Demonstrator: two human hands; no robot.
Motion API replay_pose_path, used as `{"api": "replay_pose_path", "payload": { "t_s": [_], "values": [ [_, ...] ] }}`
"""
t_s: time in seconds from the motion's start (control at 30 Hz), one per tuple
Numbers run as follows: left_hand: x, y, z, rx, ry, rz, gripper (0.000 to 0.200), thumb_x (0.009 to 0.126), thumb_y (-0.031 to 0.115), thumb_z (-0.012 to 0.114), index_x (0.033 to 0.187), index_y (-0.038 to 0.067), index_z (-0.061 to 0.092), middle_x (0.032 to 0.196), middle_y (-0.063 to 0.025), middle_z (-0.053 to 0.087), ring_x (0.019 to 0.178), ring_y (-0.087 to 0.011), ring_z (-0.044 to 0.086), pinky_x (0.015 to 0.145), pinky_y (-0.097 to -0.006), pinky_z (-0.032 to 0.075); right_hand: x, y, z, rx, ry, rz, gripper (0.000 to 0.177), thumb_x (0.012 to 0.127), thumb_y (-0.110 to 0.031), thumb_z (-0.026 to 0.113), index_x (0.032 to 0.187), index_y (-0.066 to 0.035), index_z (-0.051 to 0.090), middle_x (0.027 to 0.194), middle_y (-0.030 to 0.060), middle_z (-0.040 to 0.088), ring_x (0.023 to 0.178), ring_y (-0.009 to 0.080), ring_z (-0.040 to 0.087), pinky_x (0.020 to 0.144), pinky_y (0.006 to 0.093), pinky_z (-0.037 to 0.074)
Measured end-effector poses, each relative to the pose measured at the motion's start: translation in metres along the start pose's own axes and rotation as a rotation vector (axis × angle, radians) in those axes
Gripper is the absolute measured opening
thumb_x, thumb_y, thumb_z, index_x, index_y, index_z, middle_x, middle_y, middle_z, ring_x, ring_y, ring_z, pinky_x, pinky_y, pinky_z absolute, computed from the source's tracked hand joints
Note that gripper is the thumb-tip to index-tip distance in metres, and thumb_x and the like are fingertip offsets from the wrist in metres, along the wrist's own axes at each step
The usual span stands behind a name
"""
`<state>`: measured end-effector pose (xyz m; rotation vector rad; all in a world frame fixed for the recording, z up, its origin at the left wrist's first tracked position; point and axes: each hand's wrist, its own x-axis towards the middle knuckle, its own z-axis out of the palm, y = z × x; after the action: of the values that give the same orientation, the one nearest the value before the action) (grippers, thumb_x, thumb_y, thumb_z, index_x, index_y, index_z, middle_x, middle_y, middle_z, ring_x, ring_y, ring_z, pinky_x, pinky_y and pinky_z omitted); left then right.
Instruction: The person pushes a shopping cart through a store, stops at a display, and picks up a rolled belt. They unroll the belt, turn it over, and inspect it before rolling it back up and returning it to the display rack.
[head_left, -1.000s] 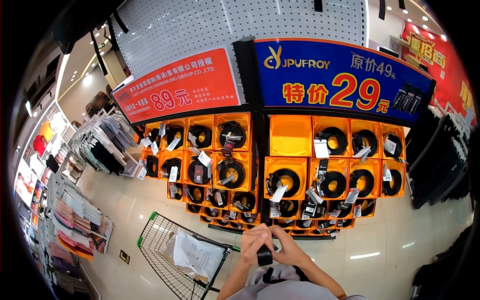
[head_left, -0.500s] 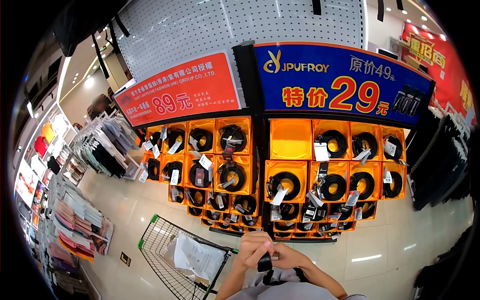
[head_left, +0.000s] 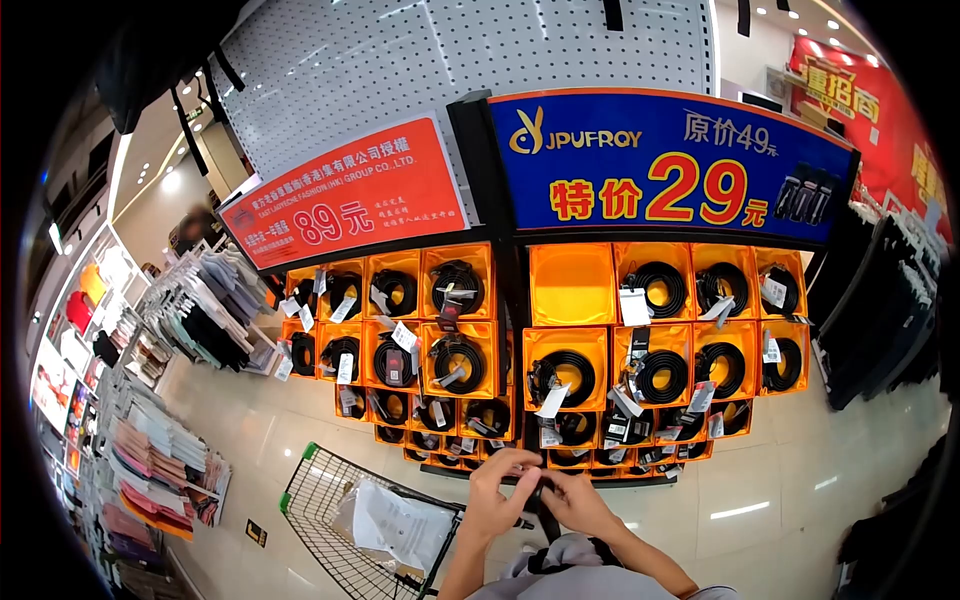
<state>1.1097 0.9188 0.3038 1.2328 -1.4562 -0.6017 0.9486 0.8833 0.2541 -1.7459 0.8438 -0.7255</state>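
Observation:
My left hand [head_left: 501, 492] and my right hand [head_left: 581, 503] meet low in the middle, in front of the belt display. Between them hangs a black belt [head_left: 547, 523], its lower end dropping toward my lap. The fingers of both hands are bent and pinched around its upper part, which they mostly cover. Just beyond are orange boxes [head_left: 572, 285] in rows on a dark rack, most with a coiled black belt [head_left: 661, 375] and a white tag. One upper box shows only its yellow lining.
A wire shopping cart [head_left: 318, 492] holding a clear plastic package [head_left: 400, 525] stands at my left. Red [head_left: 345, 190] and blue [head_left: 675, 165] price signs top the rack. Clothes racks [head_left: 200, 310] line the left, and dark garments [head_left: 885, 310] hang at the right.
Both hands have risen slightly and opened out from a tighter grip. The black strap end that stuck out toward me now hangs downward. The view has shifted a little.

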Motion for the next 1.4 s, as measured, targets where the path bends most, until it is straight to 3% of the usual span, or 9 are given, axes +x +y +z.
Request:
{"api": "replay_pose_path", "payload": {
  "t_s": [0.07,0.2,0.4,0.77,0.9,0.97,1.07,1.33,1.4],
  "values": [
    [-0.001,-0.003,0.007,-0.014,0.041,-0.099,0.017,0.091,0.011,0.065,0.096,-0.005,0.068,0.09,-0.0128,0.071,0.079,-0.0229,0.069,0.073,-0.0304,0.052,0.001,-0.004,0.004,-0.041,0.127,0.064,0.031,0.089,-0.01,0.061,0.117,0.003,0.061,0.075,0.0251,0.065,0.067,0.0392,0.067,0.059,0.0416,0.051],
    [-0.002,-0.01,0.021,0.259,0.077,-0.126,0.02,0.093,0.016,0.067,0.091,-0.004,0.066,0.082,-0.0137,0.069,0.071,-0.0206,0.068,0.066,-0.0296,0.052,-0.002,0.008,0.018,-0.144,0.272,-0.027,0.032,0.091,-0.009,0.059,0.121,0.001,0.06,0.081,0.0252,0.067,0.072,0.0417,0.067,0.063,0.0455,0.054],
    [-0.005,-0.021,0.042,0.522,0.424,-0.103,0.031,0.089,0.022,0.073,0.071,-0.002,0.066,0.055,-0.0096,0.06,0.047,-0.0194,0.057,0.046,-0.0311,0.042,-0.003,0.011,0.028,-0.215,0.318,-0.141,0.033,0.091,-0.009,0.059,0.122,0.0,0.057,0.089,0.0237,0.068,0.072,0.0414,0.066,0.061,0.0453,0.055],
    [-0.007,-0.041,0.024,0.526,0.495,0.192,0.029,0.09,0.006,0.062,0.062,-0.004,0.062,0.047,-0.0113,0.052,0.037,-0.0176,0.046,0.041,-0.0308,0.032,-0.005,0.006,0.028,-0.269,0.31,-0.237,0.042,0.087,-0.009,0.064,0.125,0.007,0.055,0.093,0.0257,0.068,0.073,0.0378,0.068,0.063,0.0425,0.055],
    [-0.004,-0.043,0.019,0.324,0.629,0.223,0.04,0.098,0.01,0.053,0.063,-0.005,0.064,0.048,-0.0083,0.055,0.041,-0.012,0.046,0.042,-0.0285,0.032,-0.001,-0.002,0.026,-0.002,0.34,-0.314,0.046,0.081,-0.011,0.076,0.121,0.005,0.06,0.097,0.0219,0.07,0.084,0.0341,0.07,0.073,0.0372,0.056],
    [-0.007,-0.04,0.015,0.279,0.623,0.133,0.044,0.1,0.013,0.048,0.062,-0.003,0.066,0.05,-0.0094,0.059,0.04,-0.0185,0.051,0.043,-0.0308,0.035,-0.002,-0.01,0.02,0.018,0.303,-0.311,0.046,0.079,-0.014,0.079,0.118,0.005,0.062,0.102,0.0198,0.07,0.086,0.0298,0.07,0.076,0.0353,0.056],
    [-0.004,-0.035,0.013,-0.04,0.665,-0.044,0.064,0.106,0.032,0.04,0.059,-0.005,0.063,0.049,-0.0067,0.057,0.043,-0.0148,0.054,0.045,-0.026,0.037,-0.004,-0.018,0.013,0.069,0.219,-0.295,0.046,0.077,-0.017,0.083,0.113,0.004,0.064,0.106,0.0166,0.068,0.091,0.0253,0.068,0.081,0.0333,0.054],
    [-0.001,-0.047,0.017,-0.705,0.652,-0.362,0.062,0.103,0.039,0.043,0.058,-0.001,0.056,0.051,-0.0138,0.055,0.041,-0.0221,0.054,0.044,-0.0319,0.045,0.002,-0.002,0.011,0.223,0.008,-0.333,0.039,0.084,-0.014,0.079,0.115,0.004,0.064,0.107,0.01,0.057,0.106,0.0215,0.058,0.096,0.0299,0.045],
    [0.0,-0.047,0.021,-0.789,0.655,-0.417,0.058,0.103,0.037,0.043,0.058,0.002,0.054,0.05,-0.0114,0.052,0.041,-0.0224,0.052,0.045,-0.0334,0.045,0.003,0.012,0.013,0.799,-0.223,-0.136,0.033,0.092,-0.005,0.069,0.123,0.002,0.06,0.108,0.0066,0.055,0.109,0.0169,0.055,0.099,0.0299,0.043]
  ]
}}
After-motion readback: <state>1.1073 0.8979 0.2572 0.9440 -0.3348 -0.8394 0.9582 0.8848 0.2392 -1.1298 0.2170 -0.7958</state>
